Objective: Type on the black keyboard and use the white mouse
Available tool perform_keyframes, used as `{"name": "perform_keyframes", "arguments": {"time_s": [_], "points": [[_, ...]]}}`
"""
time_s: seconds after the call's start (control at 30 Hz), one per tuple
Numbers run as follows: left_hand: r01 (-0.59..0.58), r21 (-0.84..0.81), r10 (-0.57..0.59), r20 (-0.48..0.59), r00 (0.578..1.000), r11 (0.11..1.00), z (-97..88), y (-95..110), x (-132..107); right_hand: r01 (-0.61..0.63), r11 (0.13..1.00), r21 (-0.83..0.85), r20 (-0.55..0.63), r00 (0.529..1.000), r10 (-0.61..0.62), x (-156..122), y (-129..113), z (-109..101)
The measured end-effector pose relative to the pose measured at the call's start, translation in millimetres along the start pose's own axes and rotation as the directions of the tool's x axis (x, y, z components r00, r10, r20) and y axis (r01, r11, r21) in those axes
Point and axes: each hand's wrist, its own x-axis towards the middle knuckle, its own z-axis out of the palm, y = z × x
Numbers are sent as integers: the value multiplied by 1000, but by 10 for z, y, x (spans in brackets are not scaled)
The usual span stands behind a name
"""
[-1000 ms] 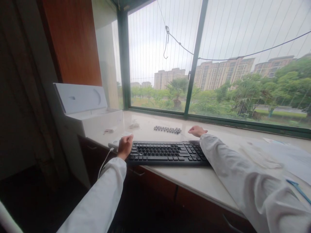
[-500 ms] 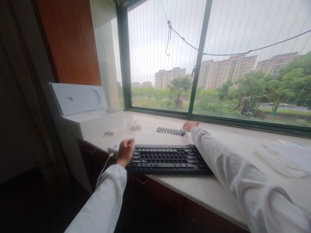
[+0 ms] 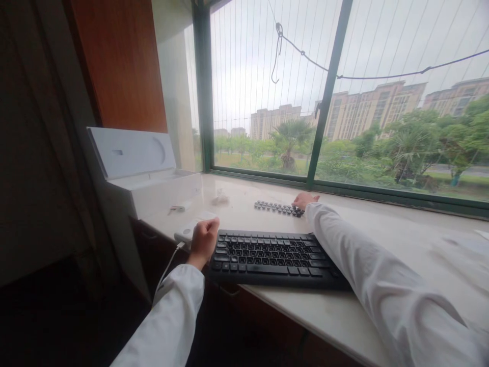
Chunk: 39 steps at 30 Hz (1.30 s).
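A black keyboard (image 3: 267,255) lies along the near edge of the counter, its middle rows of sockets bare of keycaps. At its upper left corner is my left hand (image 3: 204,239), curled into a fist with the thumb on top; whatever it may hold is hidden. Beyond the keyboard, removed keycaps (image 3: 273,207) sit in neat rows. My right hand (image 3: 304,200) reaches over the keyboard's right side to the right end of those rows. Its fingers are drawn together, the fingertips down at a keycap (image 3: 296,208). My right sleeve covers part of the keyboard's right end.
An open white box (image 3: 164,196) stands at the left, lid raised. A white device (image 3: 185,233) with a cable (image 3: 168,265) lies beside my left hand. Small items (image 3: 179,207) and a crumpled bit (image 3: 220,198) lie behind. The window frame (image 3: 267,177) borders the counter's back.
The view has shifted, so everything sits further right or lower. My right hand has drawn slightly closer over the right end of the keycap rows. My left hand stays at the keyboard's corner.
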Motion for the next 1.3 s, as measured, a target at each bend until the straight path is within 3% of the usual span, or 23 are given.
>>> {"name": "perform_keyframes", "arguments": {"time_s": [0.27,0.57,0.8,0.93,1.07,1.17,1.3], "points": [[-1,-9,1,15,1000,1000,14,-49,19,-25,985,171,-47,998,34,-136,-88,-243],[-25,106,22,26,999,994,16,11,9,231,895,381,-8,969,-247,-718,-39,-656],[-20,182,22,-7,1000,983,-6,65,-39,377,754,538,123,850,-513,-1393,-77,-922],[-15,196,20,-26,999,981,-8,50,-44,420,682,599,208,741,-639,-1654,-117,-915],[-11,201,17,-29,999,979,-8,36,-38,424,692,584,310,671,-673,-1746,-131,-858],[-3,211,12,-42,999,977,-8,35,-33,444,696,564,309,668,-677,-1758,-137,-841],[12,220,-1,-52,999,975,-10,46,-37,459,750,475,301,716,-629,-1782,-150,-833]]}}
